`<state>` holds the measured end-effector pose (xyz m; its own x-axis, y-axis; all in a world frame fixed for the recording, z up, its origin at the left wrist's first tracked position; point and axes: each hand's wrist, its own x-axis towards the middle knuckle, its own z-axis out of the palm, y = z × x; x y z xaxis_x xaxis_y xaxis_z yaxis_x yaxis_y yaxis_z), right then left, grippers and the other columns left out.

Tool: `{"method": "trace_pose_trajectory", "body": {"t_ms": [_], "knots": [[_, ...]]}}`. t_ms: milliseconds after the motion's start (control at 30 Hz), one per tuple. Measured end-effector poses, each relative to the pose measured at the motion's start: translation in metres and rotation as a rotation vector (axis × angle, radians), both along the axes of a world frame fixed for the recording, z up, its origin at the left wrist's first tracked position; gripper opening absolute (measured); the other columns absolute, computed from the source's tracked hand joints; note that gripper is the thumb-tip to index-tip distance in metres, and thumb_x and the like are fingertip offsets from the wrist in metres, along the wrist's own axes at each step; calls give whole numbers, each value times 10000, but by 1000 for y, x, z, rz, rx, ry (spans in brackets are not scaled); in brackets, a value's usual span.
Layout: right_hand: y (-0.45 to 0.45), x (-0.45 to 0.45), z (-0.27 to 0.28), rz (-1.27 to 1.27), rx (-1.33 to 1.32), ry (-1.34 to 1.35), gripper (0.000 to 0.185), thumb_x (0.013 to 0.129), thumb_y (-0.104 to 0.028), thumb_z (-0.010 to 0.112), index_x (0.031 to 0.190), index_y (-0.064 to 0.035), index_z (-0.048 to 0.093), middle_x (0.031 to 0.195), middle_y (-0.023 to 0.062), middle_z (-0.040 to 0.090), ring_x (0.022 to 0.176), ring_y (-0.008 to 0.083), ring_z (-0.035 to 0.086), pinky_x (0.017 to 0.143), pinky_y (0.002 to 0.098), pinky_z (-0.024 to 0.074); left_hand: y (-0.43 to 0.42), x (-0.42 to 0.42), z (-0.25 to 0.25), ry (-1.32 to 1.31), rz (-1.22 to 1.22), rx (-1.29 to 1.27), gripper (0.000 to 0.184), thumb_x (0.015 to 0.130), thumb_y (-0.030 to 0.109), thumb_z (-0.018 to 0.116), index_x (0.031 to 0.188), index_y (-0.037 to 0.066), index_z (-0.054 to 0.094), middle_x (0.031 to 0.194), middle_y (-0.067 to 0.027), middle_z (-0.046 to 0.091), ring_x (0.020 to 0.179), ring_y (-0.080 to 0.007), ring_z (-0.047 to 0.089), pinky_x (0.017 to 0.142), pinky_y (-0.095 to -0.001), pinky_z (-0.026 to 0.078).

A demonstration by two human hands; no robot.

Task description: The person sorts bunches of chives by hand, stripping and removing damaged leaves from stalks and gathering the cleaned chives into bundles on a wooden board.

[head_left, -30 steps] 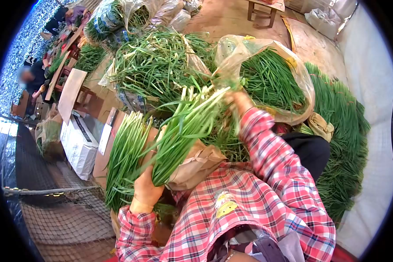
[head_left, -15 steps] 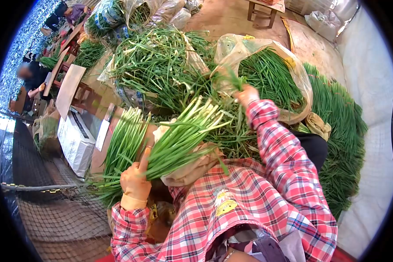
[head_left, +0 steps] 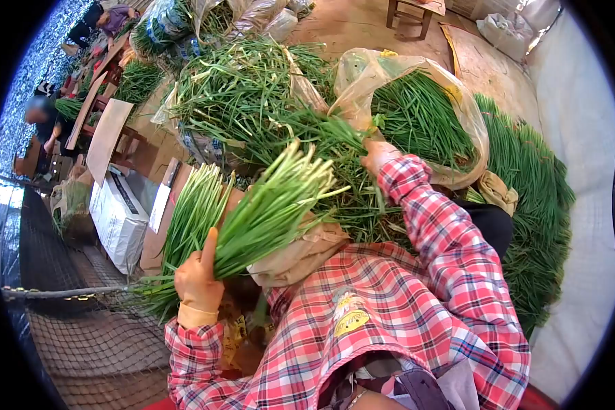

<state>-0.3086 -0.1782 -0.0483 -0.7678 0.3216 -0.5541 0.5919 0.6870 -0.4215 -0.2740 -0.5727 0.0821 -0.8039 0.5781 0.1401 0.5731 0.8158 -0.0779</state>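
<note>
My left hand (head_left: 199,279), in an orange glove, is closed around the leafy end of a bunch of chives (head_left: 270,212), whose pale stem ends point up and right. Beside that bunch, more chives (head_left: 195,208) lie on a board with their pale ends facing away. My right hand (head_left: 378,156) is closed on a small tuft of loose green leaves (head_left: 345,132), over the edge of a heap of loose leaves (head_left: 253,102). Just past this hand stands an open clear plastic bag (head_left: 478,130) filled with green chives (head_left: 424,116).
Stacked chives (head_left: 526,205) line the right side along a white sheet wall (head_left: 588,225). A white box (head_left: 118,222) and netting (head_left: 96,342) are at left. Another person (head_left: 48,130) sits by wooden benches at far left. A small wooden table (head_left: 417,14) stands at the back.
My left hand has shifted slightly left, and its bunch now points more upward. My right hand has drawn a little left and down with the leaf tuft.
</note>
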Motion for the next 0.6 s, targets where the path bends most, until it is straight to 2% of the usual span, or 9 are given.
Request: {"method": "trace_pose_trajectory", "body": {"t_ms": [33, 133, 200, 267, 300, 333, 400, 500, 600], "knots": [[2, 1, -2, -1, 11, -130, 388, 806, -303, 597, 1154, -132, 575, 1005, 139, 629, 899, 268, 605, 792, 375, 480, -7, 1, 0, 19, 16, 18, 841, 542, -49, 585, 1327, 197, 409, 680, -90, 523, 593, -308, 542, 510, -401, 428], [-32, 19, 4, 732, 178, -412, 540, 772, -403, 641, 1216, -119, 522, 1137, 124, 579, 1023, 269, 559, 887, 376, 435, -7, -1, 5, 98, 59, 61, 847, 531, -46, 597, 1322, 198, 418, 679, -83, 512, 594, -303, 535, 515, -397, 429], [-22, 16, 17, 636, 206, -347, 576, 782, -434, 629, 1251, -131, 486, 1227, 123, 522, 1134, 274, 492, 961, 369, 380, -9, -5, 1, 126, 62, 66, 854, 523, -45, 601, 1321, 198, 419, 681, -80, 509, 594, -301, 534, 515, -395, 428], [-13, -8, 38, 398, 215, -104, 445, 833, -332, 597, 1220, -128, 515, 1174, 104, 561, 1042, 247, 555, 904, 351, 444, -9, -4, 1, 130, 58, 59, 861, 516, -43, 605, 1321, 199, 420, 682, -77, 506, 594, -299, 532, 515, -393, 428], [-9, -6, 39, -87, -260, 309, 392, 822, -268, 620, 1180, -127, 550, 1162, 87, 571, 965, 216, 582, 857, 332, 476, -6, -5, 3, 102, 34, 29, 869, 511, -41, 605, 1324, 201, 417, 681, -74, 505, 592, -294, 531, 512, -392, 425], [-14, 1, 86, 179, -208, 459, 380, 814, -215, 630, 1178, -137, 552, 1189, 75, 560, 995, 199, 572, 870, 328, 473, -1, -9, 4, 78, 8, 3, 877, 506, -38, 606, 1326, 204, 415, 679, -71, 504, 589, -290, 529, 509, -392, 421], [-33, -11, 73, 403, -241, 738, 358, 817, -307, 621, 1160, -216, 575, 1114, 60, 605, 979, 205, 590, 890, 325, 446, 5, -14, 1, 92, -49, -16, 879, 505, -35, 605, 1328, 208, 414, 676, -68, 502, 586, -285, 527, 507, -391, 419], [-55, -13, 84, 514, -162, 241, 443, 758, -311, 678, 1172, -205, 560, 1045, 80, 627, 970, 239, 591, 830, 346, 455, 13, -17, -1, 113, -116, -41, 885, 508, -31, 597, 1338, 204, 402, 669, -62, 497, 578, -273, 522, 504, -386, 416], [-52, -3, 77, 416, -228, 369, 347, 779, -322, 648, 1054, -123, 575, 914, 96, 634, 890, 248, 602, 786, 353, 460, 16, -16, 1, 129, -140, -15, 864, 519, -35, 592, 1334, 182, 405, 675, -66, 503, 586, -276, 527, 511, -393, 421]]}}
